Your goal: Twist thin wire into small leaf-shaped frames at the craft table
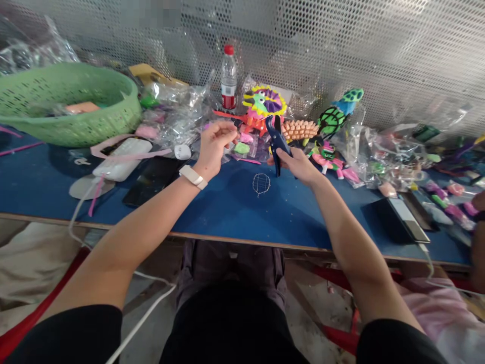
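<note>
Two bare hands of mine are over the blue table [227, 212]. My right hand [301, 164] is closed around a dark blue pen-shaped tool [275, 137], with its tip pointing down just beside a small pale lattice leaf [261, 184] that lies flat on the table. I judge the tool light and rigid, best gripped mid-barrel. The leaf looks thin and fragile. My left hand [214, 144] is raised nearby, fingertips pinched together; I cannot tell whether they hold anything.

No text, brand or number can be read. A red and white label is seen on the water bottle [229, 76], but its print is too small to be made out.
</note>
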`<state>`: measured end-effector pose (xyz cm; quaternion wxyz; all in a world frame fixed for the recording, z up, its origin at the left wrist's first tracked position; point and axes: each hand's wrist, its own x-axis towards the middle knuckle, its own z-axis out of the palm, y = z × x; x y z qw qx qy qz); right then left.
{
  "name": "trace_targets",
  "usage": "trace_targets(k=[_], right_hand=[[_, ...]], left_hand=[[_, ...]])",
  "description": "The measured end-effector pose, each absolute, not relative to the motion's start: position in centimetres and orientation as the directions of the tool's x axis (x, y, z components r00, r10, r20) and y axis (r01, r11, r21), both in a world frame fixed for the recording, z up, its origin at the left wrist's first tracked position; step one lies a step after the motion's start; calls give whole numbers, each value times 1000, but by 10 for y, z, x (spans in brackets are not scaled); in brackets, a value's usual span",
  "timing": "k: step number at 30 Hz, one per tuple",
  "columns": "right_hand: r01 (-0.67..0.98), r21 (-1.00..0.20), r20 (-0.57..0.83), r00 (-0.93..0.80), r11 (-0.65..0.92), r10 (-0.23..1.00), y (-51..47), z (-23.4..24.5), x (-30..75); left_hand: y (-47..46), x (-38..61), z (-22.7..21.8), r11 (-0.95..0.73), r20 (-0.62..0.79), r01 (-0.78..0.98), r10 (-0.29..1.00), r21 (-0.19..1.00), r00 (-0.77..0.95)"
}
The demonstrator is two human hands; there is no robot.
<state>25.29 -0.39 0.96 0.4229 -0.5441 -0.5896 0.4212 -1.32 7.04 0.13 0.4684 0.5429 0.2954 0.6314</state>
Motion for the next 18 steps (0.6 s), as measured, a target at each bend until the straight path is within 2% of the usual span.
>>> trace_targets(k=[3,6,11,13,18], right_hand=[[305,-949,67,-29,73,997,-2,2,245],[402,-905,159,14,139,987,-3,-3,239],[682,-686,324,-23,252,946,-11,-7,231],[718,-639,342,-57,276,938,-15,-7,228],[734,-622,315,-83,272,945,-24,-2,219]], left_hand=[[70,-12,-1,-384,402,-241,915,892,30],[68,-12,0,-396,415,-244,909,885,29],[63,-12,5,-476,489,-286,872,831,-29],[59,-10,6,-496,510,-280,860,822,-25],[47,-4,5,-469,486,-200,873,860,44]])
